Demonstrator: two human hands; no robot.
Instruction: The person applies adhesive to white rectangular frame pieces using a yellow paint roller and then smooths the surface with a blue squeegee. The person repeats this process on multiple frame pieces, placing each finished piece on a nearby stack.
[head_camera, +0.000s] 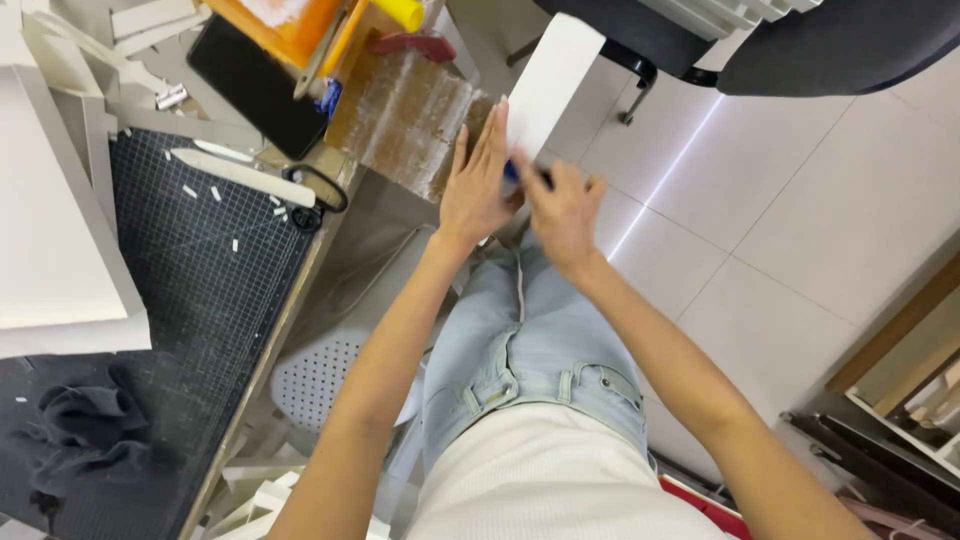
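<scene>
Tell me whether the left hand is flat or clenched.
Flat: the left hand lies with fingers straight and together against the white board strip.

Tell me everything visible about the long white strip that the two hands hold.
The long white strip looks like stiff, matte card or foam board, plain and flat. It slants up to the right, over the tiled floor, beside the brown board. The left hand lies flat against its lower end; the right hand meets it there, holding something small and blue.

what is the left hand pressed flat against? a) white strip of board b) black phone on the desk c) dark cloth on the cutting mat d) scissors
a: the left hand lies open, fingers straight, along the white strip of board, off the desk's edge.
</scene>
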